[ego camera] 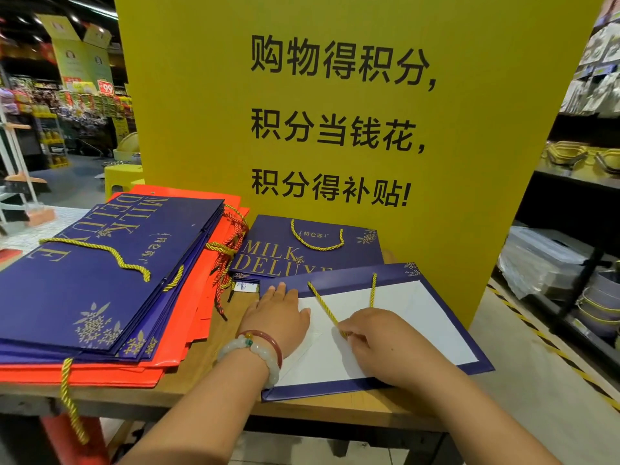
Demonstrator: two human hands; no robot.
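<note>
Head-camera view looking down at a wooden worktop (188, 397) in a shop.

At 9 o'clock lies a stack (100, 270) of flattened navy paper bags printed "MILK DELUXE". It rests on red bags (151, 370), and one gold rope handle hangs over the front edge.

Just right of the stack, near 6 o'clock, is the left hand (278, 317), with bracelets (255, 350) at the wrist. It lies palm down, fingers (276, 292) straight and close together, pressing on the left part of the bag (432, 323).

This bag lies flat at the front of the worktop, between 5 and 6 o'clock. Its white inner face is up, framed by a navy border, and its right corner appears to reach past the worktop's edge. A gold cord (322, 303) comes out of two holes near the bag's far edge and runs toward the person.

The right hand (379, 337), at 5 o'clock, has its fingers curled and pinches the near end of the cord just above the white face.

At 12 o'clock from the bag, a second bag (302, 250) lies printed side up. Behind it stands a tall yellow sign (335, 129) with black Chinese characters. Shelves (587, 297) of goods fill the 3 o'clock side.

The bag looks light and fairly stiff. Its smooth coated card would likely slide on the wood and crease sharply if bent off its folds, so a flat palm suits holding it down. The cord looks soft and limp. It seems the natural hold for lifting, while the navy border edges suit folding or shifting the bag.
</note>
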